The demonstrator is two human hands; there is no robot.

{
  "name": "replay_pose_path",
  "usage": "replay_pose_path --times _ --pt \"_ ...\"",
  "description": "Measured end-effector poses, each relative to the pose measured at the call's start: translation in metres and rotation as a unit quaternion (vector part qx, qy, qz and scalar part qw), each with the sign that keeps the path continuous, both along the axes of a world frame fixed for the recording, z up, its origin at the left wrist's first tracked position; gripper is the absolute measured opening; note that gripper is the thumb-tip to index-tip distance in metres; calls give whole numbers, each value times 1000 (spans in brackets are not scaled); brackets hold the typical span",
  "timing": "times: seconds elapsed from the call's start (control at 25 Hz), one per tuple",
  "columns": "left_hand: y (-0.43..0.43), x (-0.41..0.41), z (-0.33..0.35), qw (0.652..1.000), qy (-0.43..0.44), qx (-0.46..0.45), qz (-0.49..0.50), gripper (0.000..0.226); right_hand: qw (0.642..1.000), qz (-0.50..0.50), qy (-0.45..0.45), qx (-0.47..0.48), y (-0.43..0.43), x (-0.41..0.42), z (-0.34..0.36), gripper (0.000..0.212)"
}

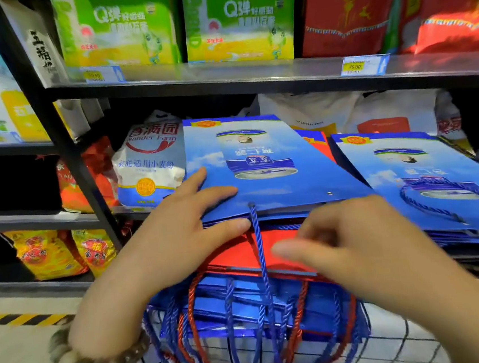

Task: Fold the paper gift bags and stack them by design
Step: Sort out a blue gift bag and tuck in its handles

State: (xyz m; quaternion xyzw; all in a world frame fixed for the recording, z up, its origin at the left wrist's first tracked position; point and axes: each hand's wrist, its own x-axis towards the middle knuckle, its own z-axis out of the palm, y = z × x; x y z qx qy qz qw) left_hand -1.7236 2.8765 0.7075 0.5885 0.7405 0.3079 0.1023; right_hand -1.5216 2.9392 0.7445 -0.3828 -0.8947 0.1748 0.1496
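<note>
Now, the left hand point(184, 225) pinches the top blue gift bag point(262, 161) at its seven o'clock corner, above a red bag point(240, 252). At five o'clock the right hand point(357, 245) is blurred and loosely curled, its grip unclear. A second blue stack point(445, 183) lies at three o'clock.

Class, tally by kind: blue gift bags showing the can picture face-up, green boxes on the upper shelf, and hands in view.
Blue gift bags with the can picture: 2, centre bag and right bag.
Green boxes: 2, left box and right box.
Hands: 2, left hand and right hand.
Total: 6.
</note>
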Motion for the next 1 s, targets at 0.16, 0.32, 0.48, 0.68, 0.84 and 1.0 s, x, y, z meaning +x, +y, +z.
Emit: replay_pose_path --times 0.16,0.32,0.48,0.68,0.84,1.0 --pt "-2 5 2 1000 21 -9 4 78 996 39 -50 55 -17 -26 -8 48" --pt "-11 -4 13 998 30 -46 -18 68 991 62 91 -77 -2 -35 -6 30" --pt "-31 -20 31 991 105 -73 25 61 878 95 286 -371 23 -36 12 13" --pt "-36 37 40 999 -31 -22 -39 46 764 89 408 -491 32 -48 21 12" --pt "-15 61 36 990 -113 -12 -79 25 804 87 405 -427 37 -42 21 6" --pt "11 54 53 937 -334 90 -43 28 902 56 319 -285 46 -19 16 35"
